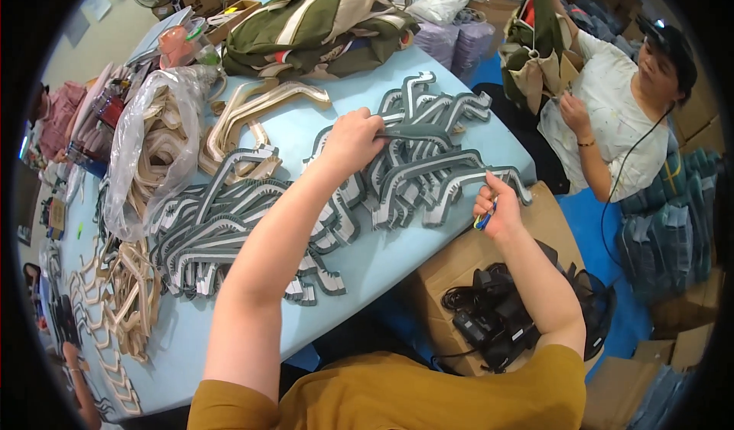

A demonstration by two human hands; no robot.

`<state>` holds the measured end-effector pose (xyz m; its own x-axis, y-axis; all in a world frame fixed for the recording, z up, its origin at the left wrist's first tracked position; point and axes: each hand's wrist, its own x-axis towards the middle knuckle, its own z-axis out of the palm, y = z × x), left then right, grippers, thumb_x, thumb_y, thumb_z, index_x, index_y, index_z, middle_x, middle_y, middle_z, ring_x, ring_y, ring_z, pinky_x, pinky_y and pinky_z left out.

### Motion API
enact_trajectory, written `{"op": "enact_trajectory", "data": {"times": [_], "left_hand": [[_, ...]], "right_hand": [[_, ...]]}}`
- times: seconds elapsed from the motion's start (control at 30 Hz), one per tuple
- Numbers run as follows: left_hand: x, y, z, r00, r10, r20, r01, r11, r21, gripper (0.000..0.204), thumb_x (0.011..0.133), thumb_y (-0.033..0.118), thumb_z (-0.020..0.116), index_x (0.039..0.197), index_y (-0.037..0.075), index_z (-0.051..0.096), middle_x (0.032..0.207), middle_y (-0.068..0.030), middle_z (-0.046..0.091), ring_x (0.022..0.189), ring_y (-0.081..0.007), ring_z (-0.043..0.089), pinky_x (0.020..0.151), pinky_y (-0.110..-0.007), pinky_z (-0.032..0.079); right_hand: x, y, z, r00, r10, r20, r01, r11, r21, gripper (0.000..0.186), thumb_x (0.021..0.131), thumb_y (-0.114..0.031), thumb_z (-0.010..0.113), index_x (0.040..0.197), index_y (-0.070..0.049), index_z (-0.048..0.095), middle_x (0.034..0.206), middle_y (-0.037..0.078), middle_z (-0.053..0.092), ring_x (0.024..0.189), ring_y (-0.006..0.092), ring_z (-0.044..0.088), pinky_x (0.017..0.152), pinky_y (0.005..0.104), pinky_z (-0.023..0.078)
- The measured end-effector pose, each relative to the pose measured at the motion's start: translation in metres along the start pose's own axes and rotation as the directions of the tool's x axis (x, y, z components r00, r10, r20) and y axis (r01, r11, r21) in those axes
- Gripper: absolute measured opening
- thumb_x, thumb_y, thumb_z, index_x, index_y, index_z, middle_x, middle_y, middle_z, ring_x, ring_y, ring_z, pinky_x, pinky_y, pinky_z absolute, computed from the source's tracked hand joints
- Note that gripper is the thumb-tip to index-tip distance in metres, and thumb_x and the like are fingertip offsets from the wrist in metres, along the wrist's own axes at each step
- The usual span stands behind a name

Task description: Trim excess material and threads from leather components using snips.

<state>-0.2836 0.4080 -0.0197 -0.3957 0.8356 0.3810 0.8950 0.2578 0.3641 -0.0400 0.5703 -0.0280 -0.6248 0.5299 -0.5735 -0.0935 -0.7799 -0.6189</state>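
Reaching across the light blue table, my left hand [352,141] is closed on the end of a bent dark green fabric strip [417,133]. This strip lies over a heap of similar green strips [397,174] with pale, notched edges. My right hand [497,207], at the table's near right edge, is closed around small thread snips [483,220] with blue and yellow on the handle. Their tip is beside the outermost bent strip [474,185]. Left of my left forearm lies a larger pile of green strips [222,235].
Beige bent strips [237,124] lie farther back, some in a clear plastic bag [157,143]. A green and beige bag [306,29] stands at the table's far side. A cardboard box with black cables [489,315] is at my right. A co-worker [604,101] holds another bag.
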Motion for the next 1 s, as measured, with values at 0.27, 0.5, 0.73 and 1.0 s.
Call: {"op": "enact_trajectory", "data": {"times": [0.27, 0.5, 0.73, 1.0], "left_hand": [[0.043, -0.025, -0.034, 0.834, -0.482, 0.268, 0.547, 0.661, -0.514, 0.018, 0.078, 0.019, 0.066, 0.079, 0.002, 0.059, 0.066, -0.0016, 0.056, 0.052, -0.0092, 0.050, 0.047, -0.026, 0.040], [0.036, -0.040, -0.009, 0.668, -0.612, 0.423, 0.710, 0.694, -0.118, 0.086, 0.065, 0.061, 0.063, 0.112, -0.009, 0.051, 0.103, -0.0204, 0.059, 0.090, -0.0253, 0.060, 0.077, -0.034, 0.047], [0.031, -0.016, -0.012, 0.535, -0.451, 0.714, 0.829, 0.444, -0.340, 0.087, 0.063, 0.065, 0.064, 0.106, -0.010, 0.058, 0.106, -0.0184, 0.060, 0.091, -0.0252, 0.060, 0.080, -0.033, 0.046], [0.019, 0.009, -0.030, 0.626, -0.385, 0.678, 0.779, 0.280, -0.560, 0.085, 0.069, 0.039, 0.073, 0.127, -0.005, 0.029, 0.099, -0.0158, 0.058, 0.077, -0.0177, 0.062, 0.065, -0.030, 0.054]], "right_hand": [[0.035, -0.032, 0.047, 0.900, -0.342, 0.269, 0.406, 0.438, -0.802, 0.027, 0.080, -0.029, 0.060, 0.074, -0.004, 0.053, 0.063, 0.001, 0.051, 0.055, 0.0113, 0.046, 0.049, 0.0284, 0.036], [0.063, -0.018, 0.059, 0.983, -0.029, 0.183, 0.176, 0.459, -0.871, 0.036, 0.083, -0.041, 0.055, 0.087, -0.005, 0.058, 0.070, 0.005, 0.056, 0.046, 0.0097, 0.043, 0.038, 0.0237, 0.028], [0.065, 0.036, 0.106, 0.953, 0.172, 0.250, 0.106, 0.582, -0.806, 0.020, 0.083, -0.032, 0.053, 0.084, -0.012, 0.056, 0.065, -0.003, 0.050, 0.049, 0.0071, 0.042, 0.039, 0.0224, 0.026], [0.084, 0.076, 0.096, 0.716, -0.361, 0.598, 0.698, 0.380, -0.607, 0.037, 0.074, -0.024, 0.066, 0.097, -0.003, 0.047, 0.090, 0.020, 0.061, 0.089, 0.0361, 0.058, 0.073, 0.0386, 0.045]]}}
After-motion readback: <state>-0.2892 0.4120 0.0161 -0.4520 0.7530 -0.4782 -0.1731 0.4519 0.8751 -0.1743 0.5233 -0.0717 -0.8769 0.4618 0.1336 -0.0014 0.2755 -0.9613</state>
